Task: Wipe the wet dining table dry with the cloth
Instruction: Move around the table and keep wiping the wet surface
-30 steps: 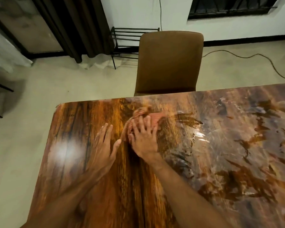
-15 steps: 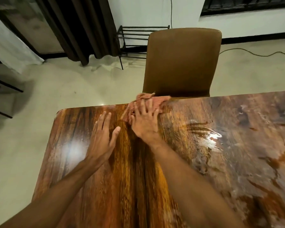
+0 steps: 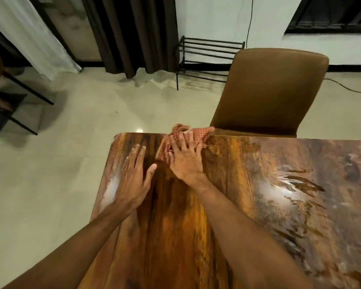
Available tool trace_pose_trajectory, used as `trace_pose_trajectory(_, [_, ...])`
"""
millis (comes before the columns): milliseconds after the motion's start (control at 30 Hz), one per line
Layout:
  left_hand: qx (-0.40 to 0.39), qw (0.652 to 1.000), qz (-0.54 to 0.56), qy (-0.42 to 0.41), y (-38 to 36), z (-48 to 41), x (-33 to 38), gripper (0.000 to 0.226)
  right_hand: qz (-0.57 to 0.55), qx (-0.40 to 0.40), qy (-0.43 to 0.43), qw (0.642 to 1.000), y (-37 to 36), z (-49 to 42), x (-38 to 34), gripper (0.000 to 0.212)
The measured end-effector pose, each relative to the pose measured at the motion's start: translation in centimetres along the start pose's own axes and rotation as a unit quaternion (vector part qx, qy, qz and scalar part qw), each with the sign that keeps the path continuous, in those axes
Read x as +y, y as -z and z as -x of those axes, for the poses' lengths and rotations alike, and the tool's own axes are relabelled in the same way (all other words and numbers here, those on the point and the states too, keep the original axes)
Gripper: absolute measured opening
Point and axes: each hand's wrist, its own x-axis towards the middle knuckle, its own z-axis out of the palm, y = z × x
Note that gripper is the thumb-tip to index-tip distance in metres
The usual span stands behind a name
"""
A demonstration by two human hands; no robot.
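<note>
On glossy wood-grain worktop (image 3: 248, 226), wet streaks (image 3: 283, 190) glint at right; brown chair (image 3: 273, 90) stands at far edge. Left grip (image 3: 133, 180) released, palm flat on bare wood. Right grip (image 3: 186, 157) released, pressed flat on crumpled orange-red checked cloth (image 3: 164, 148) at far edge, corner overhanging beside chair.

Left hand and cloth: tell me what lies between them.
Head view: only a narrow strip of bare table separates the left hand from the cloth, which the right hand presses at the far edge.
</note>
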Motion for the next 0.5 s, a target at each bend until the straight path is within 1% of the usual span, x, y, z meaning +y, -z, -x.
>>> trace_pose_trajectory(67, [0.019,1.0,-0.019,-0.014,1.2,-0.1,-2.2,0.066,0.007,-0.02,0.048,0.999,-0.3,-1.1,-4.7,0.062])
trace_pose_trajectory(133, [0.016,0.999,0.022,-0.021,2.5,-0.4,-4.3,0.065,0.023,-0.037,0.067,0.997,-0.5,-2.2,-6.7,0.061])
trace_pose_trajectory(200, [0.001,0.998,0.059,-0.011,4.0,-0.7,-6.9,0.066,0.021,-0.044,0.052,0.997,-0.4,-2.7,-7.2,0.061])
trace_pose_trajectory(267, [0.001,0.998,0.06,0.009,5.0,-0.7,-9.2,0.068,0.029,-0.032,0.017,0.999,-0.6,-2.8,-7.6,0.061])
trace_pose_trajectory(333, [0.001,0.998,0.063,0.026,6.0,-0.4,-11.4,0.069,0.023,-0.037,0.018,0.999,-0.9,-3.7,-10.3,0.062])
trace_pose_trajectory(433, [0.009,0.997,0.067,0.033,6.8,0.5,-14.3,0.066,0.033,-0.056,0.109,0.992,-1.8,-6.2,-16.2,0.061])
trace_pose_trajectory(500, [0.013,0.996,0.07,0.047,7.5,1.2,-15.8,0.065,0.04,-0.076,0.131,0.988,-2.1,-7.0,-18.7,0.058])
